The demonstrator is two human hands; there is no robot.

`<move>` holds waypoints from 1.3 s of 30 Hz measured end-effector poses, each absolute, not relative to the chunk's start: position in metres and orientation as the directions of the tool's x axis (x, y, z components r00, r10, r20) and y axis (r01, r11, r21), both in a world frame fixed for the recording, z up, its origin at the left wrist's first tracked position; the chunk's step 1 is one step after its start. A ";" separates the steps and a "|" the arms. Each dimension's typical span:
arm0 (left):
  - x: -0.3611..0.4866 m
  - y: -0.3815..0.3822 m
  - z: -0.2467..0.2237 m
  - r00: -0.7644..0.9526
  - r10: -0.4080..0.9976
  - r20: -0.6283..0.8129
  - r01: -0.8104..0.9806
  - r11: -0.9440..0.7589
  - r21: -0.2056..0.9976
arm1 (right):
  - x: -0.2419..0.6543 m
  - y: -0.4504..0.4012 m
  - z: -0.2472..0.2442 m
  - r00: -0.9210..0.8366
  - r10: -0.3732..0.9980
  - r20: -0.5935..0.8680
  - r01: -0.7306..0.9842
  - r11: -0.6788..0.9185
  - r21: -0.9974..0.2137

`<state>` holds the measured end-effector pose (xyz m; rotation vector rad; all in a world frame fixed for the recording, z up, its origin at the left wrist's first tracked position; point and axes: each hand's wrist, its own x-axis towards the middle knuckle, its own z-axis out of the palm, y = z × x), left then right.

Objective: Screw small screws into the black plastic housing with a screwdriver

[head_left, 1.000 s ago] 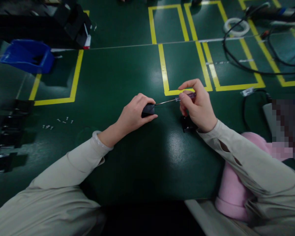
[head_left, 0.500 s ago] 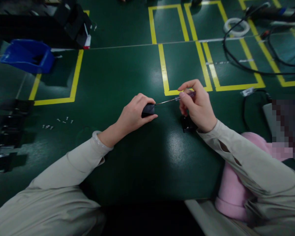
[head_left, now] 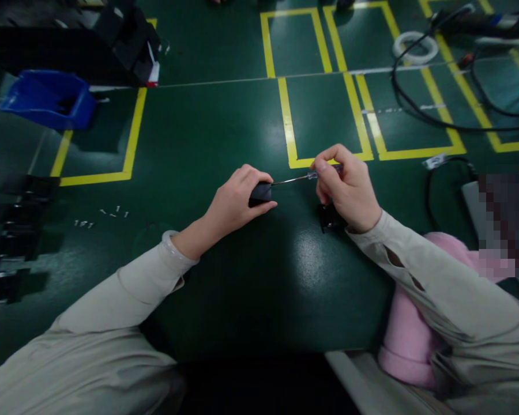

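Observation:
My left hand [head_left: 239, 197] is closed around a small black block-shaped part [head_left: 260, 193], thumb below and fingers above. In my right hand [head_left: 342, 183] is a screwdriver [head_left: 313, 174] with a clear handle, pinched between thumb and fingers. Its thin metal shaft reaches left, and the tip meets the upper right edge of the black part; the exact contact is too small to make out. Just under my right hand, another black part [head_left: 328, 219] lies on the table, partly covered by the hand. Several small screws [head_left: 112, 213] are scattered left of my left hand.
Several black parts [head_left: 15, 239] line the left edge. A blue bin [head_left: 49, 99] stands at the far left beside a dark rack [head_left: 125, 43]. Black cables [head_left: 409, 104] and a white ring [head_left: 415, 47] lie at the right. Yellow tape [head_left: 289, 124] marks the green tabletop [head_left: 207, 127].
My right hand's fingers have curled in and dropped slightly around the screwdriver handle. The left hand and the black part stay in place.

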<state>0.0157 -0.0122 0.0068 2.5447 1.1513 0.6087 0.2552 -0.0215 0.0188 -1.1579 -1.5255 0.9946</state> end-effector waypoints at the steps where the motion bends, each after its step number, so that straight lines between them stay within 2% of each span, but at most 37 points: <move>1: 0.016 -0.012 0.007 0.592 0.763 0.260 0.644 -0.642 0.416 | 0.255 -0.021 0.019 -0.106 0.973 0.206 0.210 0.225 -0.952; 39: 0.016 -0.013 0.008 0.581 0.780 0.232 0.653 -0.617 0.439 | 0.255 -0.022 0.018 -0.105 0.974 0.199 0.192 0.216 -0.957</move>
